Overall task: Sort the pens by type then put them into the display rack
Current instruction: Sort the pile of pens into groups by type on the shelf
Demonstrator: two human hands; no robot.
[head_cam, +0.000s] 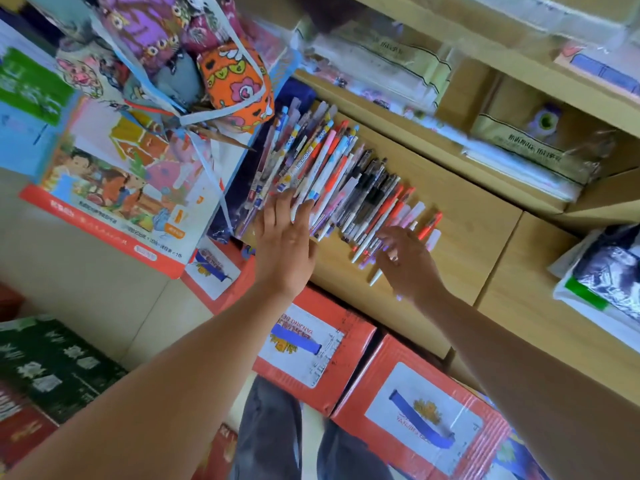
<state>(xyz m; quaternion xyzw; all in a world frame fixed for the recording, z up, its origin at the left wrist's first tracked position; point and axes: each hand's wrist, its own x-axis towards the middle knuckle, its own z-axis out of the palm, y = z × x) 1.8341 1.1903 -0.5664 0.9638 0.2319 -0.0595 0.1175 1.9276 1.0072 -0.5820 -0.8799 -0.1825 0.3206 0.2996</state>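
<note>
The pens lay fanned out side by side in one long row on the pale wooden shelf top, barrels slanting up and to the right. White ones with blue and red bands lay toward the left, black-gripped clear ones in the middle, and red and pink ones at the right end. The person stood in dark trousers and reached in with both arms. The left hand lay flat, its fingers straight and close together, the tips resting on the near ends of the white pens and gripping nothing. The right hand hung over the right end of the row with its fingers spread and a little bent. It was smeared with blur, and I could not tell whether those fingers grasped a pen or only touched them. A lone white pen stuck out of the row just beside that hand, nearer the shelf's front edge. Under the shelf stood red cartons with white labels. To the left hung an orange flowered pouch among other bright cloth bags, above a picture-covered children's book. On the shelf behind the pens lay flat packets in clear plastic.
</note>
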